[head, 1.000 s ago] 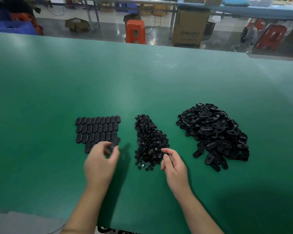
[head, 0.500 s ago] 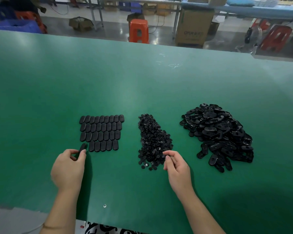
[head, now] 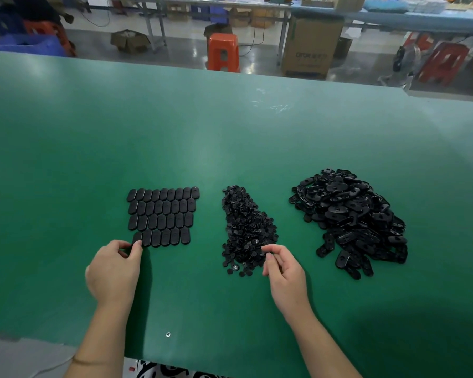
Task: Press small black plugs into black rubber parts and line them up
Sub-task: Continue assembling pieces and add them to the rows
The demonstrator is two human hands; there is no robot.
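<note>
Left hand [head: 114, 271] pinches an oval black rubber part [head: 137, 237] at the near-left corner of the lined-up rows [head: 163, 215]. Right hand [head: 283, 271] pinches at the plug pile's [head: 246, 230] near edge; glossy loose parts [head: 350, 216] heaped right.

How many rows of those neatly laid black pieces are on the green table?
4, one behind another, left of the plug heap: farthest row, second row, third row, and nearest row, whose left end piece the left hand pinches.
</note>
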